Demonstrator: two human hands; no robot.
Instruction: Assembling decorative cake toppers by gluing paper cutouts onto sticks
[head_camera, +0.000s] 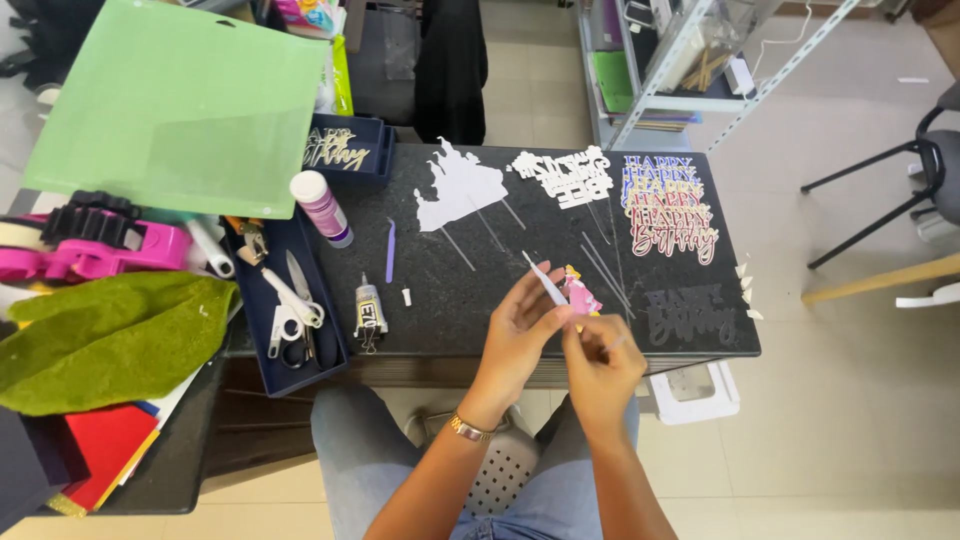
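Far left: a large pale green cutting mat (180, 105) leans over a pink tape dispenser (95, 245), with a folded sheet of green felt (105, 335) below it.
Tray: a dark blue shallow tray (335, 365) holds white-handled scissors (290, 315); a purple-labelled glue stick (322, 208) stands at its top corner.
Table middle: a small tube of clear glue (368, 312) and a flat white castle cut-out (462, 188) lie on the black speckled tabletop (450, 290).
My left hand (520, 335): pinching a thin white stick (547, 283), whose long axis runs up and to the left, away from me.
Figure: a small pink paper figure cut-out (580, 297) sits just right of the stick, touching it, between both hands.
My right hand (600, 360): fingers closed near the figure's lower edge; it is nearer the figure, though I cannot tell exactly what it pinches.
Right: layered paper greeting toppers (672, 220) lie well apart.
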